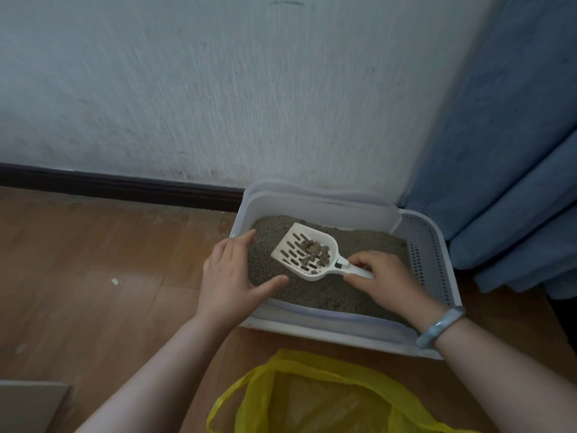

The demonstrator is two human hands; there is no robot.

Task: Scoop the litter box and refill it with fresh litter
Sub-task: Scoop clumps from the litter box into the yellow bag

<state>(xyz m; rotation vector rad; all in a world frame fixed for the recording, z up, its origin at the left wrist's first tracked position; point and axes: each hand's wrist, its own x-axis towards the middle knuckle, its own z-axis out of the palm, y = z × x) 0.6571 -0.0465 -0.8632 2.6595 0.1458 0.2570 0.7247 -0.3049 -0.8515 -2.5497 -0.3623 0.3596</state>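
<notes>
A white litter box (pixel 315 201) stands on the floor against the wall, filled with grey litter (pixel 324 292). My right hand (pixel 384 279) grips the handle of a white slotted scoop (pixel 304 251), which is lifted a little above the litter. Several brownish clumps (pixel 315 250) lie in the scoop. My left hand (pixel 232 273) rests with spread fingers over the box's left rim, thumb reaching above the litter. An open yellow plastic bag (pixel 312 398) lies on the floor just in front of the box.
A perforated white step (pixel 426 254) forms the box's right end. Blue curtains (pixel 512 170) hang at the right, close to the box. Wooden floor (pixel 93 276) spreads to the left, with a dark skirting board (pixel 118 182) and a piece of cardboard (pixel 28 404) at the bottom left.
</notes>
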